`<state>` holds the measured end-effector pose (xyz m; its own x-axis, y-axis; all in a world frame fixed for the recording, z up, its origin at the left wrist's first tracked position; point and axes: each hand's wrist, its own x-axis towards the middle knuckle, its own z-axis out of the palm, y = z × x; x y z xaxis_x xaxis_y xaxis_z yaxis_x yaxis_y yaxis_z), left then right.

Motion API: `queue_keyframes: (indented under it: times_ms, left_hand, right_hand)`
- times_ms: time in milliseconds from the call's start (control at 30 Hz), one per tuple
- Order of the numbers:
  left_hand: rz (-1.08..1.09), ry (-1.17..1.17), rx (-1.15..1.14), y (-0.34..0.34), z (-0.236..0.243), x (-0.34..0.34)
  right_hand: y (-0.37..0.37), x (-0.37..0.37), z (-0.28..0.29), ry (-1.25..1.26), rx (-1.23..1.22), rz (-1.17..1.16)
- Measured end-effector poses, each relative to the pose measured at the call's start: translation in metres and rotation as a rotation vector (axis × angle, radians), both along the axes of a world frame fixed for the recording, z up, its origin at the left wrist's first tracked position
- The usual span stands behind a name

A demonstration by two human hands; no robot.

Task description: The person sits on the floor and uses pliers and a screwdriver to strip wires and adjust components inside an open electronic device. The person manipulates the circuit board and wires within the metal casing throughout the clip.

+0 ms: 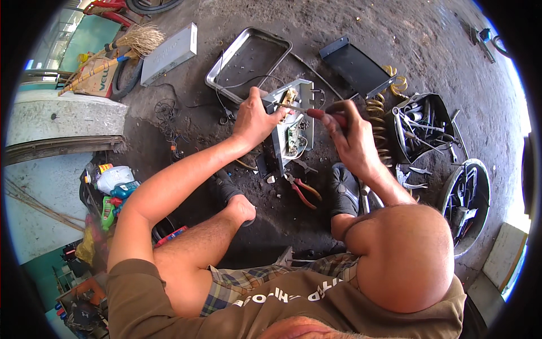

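Note:
My left hand [254, 120] grips the upper left edge of an open grey metal device case [294, 131] standing on the ground, with a circuit board and wires showing inside. My right hand [351, 135] holds a red-handled screwdriver [316, 112] whose shaft points left into the top of the case. I sit with both knees raised; my feet in dark sandals rest on either side of the case.
Red-handled pliers [305, 191] lie just below the case. A metal tray [244, 61] and a black cover plate [354, 66] lie beyond it. A black box of tools [422, 129] and a round tool tray [466, 204] are at the right. Bottles [113, 179] stand left.

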<state>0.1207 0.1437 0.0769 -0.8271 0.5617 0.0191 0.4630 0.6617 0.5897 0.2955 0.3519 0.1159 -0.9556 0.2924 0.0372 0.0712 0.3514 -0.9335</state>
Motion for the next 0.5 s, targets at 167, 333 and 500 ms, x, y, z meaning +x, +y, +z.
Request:
queue_keyframes:
  times_ms: [167,333,500]
  left_hand:
    - [-0.004,0.023,-0.014,0.000,-0.004,-0.001]
    - [-0.019,0.037,-0.016,0.001,-0.004,-0.002]
    - [-0.086,0.082,-0.102,0.000,0.008,-0.008]
  right_hand:
    - [-0.004,0.000,-0.012,0.282,0.106,0.048]
    - [-0.005,0.002,-0.021,0.192,0.103,0.033]
    - [-0.002,0.002,-0.017,0.079,-0.073,-0.032]
